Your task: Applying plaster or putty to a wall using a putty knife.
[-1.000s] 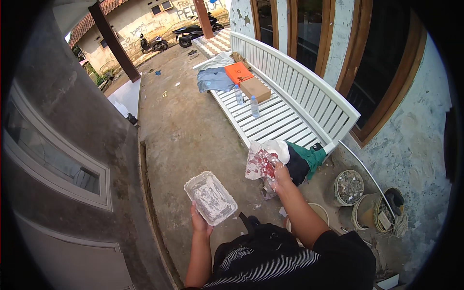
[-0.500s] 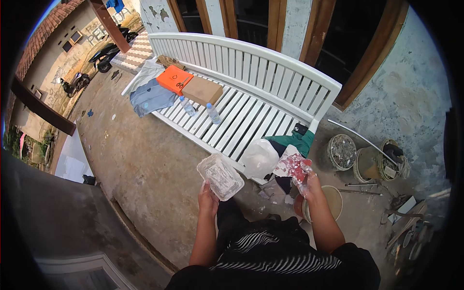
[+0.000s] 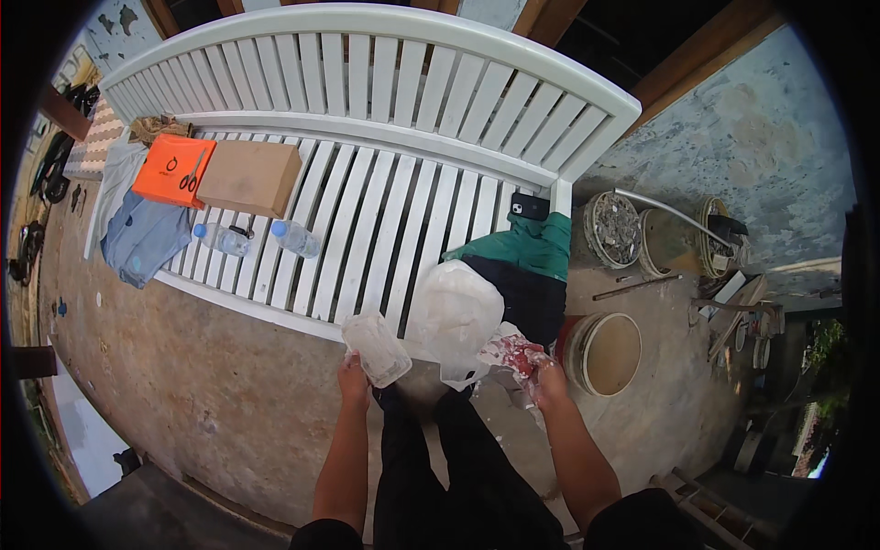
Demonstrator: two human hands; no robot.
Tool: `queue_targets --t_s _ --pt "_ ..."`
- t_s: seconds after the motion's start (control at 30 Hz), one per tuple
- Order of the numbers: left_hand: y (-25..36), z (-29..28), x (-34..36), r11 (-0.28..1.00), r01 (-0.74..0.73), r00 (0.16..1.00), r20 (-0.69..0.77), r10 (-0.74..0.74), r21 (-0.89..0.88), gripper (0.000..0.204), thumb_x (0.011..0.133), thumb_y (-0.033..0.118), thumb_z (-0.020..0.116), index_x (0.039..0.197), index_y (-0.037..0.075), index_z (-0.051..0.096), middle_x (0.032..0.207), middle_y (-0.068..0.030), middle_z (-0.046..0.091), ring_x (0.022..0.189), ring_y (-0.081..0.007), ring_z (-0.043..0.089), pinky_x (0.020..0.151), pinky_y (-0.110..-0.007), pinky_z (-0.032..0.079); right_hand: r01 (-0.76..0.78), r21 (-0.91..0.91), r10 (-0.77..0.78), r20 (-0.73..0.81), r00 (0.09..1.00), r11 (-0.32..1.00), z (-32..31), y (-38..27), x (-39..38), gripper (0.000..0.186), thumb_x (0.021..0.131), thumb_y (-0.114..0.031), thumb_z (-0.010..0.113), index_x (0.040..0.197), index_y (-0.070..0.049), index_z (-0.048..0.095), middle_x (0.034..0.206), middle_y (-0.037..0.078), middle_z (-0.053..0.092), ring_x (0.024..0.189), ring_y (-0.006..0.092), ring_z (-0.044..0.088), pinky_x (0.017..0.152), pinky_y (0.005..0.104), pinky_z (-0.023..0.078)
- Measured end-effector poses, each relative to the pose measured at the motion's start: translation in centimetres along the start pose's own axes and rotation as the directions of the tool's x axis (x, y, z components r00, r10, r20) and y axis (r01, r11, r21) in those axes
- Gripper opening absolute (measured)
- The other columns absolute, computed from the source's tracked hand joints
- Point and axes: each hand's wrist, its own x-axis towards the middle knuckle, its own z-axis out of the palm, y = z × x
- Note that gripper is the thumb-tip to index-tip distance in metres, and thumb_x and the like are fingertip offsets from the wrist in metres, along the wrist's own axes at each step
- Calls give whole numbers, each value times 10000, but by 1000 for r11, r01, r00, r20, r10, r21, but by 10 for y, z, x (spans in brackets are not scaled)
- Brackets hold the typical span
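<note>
My left hand [image 3: 354,378] grips the edge of a shallow plastic tub [image 3: 378,350] smeared with a whitish paste. My right hand [image 3: 550,380] is closed round a flat red putty spreader [image 3: 519,359], thickly smeared with white; its exact shape is hard to make out. Between the two hands a white plastic bag [image 3: 456,302] rests at the front edge of the bench. The spreader is right beside the bag's lower right side. Behind the bag lies a green and dark jacket [image 3: 527,252].
The white slatted bench [image 3: 367,234] spans the view ahead. It bears a black phone [image 3: 529,206], two water bottles [image 3: 295,238], a cardboard box [image 3: 247,176], an orange packet [image 3: 170,170] with scissors [image 3: 193,172], and grey-blue cloth [image 3: 147,236]. Buckets [image 3: 612,353] and rubble [image 3: 616,229] stand right.
My view has swung, bringing the bench nearer and shifting its items leftward. Both hands have come nearer the bag, still holding the tub and the spreader.
</note>
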Motion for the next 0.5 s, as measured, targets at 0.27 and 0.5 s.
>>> queue_targets --t_s 0.27,0.5 --pt "-8 26 128 910 -212 976 25 218 357 423 999 240 454 1296 -61 472 1155 -140 611 1064 -251 591 945 -363 436 -95 -294 77 -71 995 951 48 66 148 226 910 -95 513 1092 1 608 932 107 668 785 180 674 659 343 576" --pt "-1 89 89 328 -573 625 141 768 751 525 877 154 638 1310 -63 436 1369 -240 403 1260 -367 391 1064 -442 302 156 -619 -201 -3 980 770 64 56 174 188 899 -89 560 1010 35 647 867 109 671 705 166 663 563 305 582"
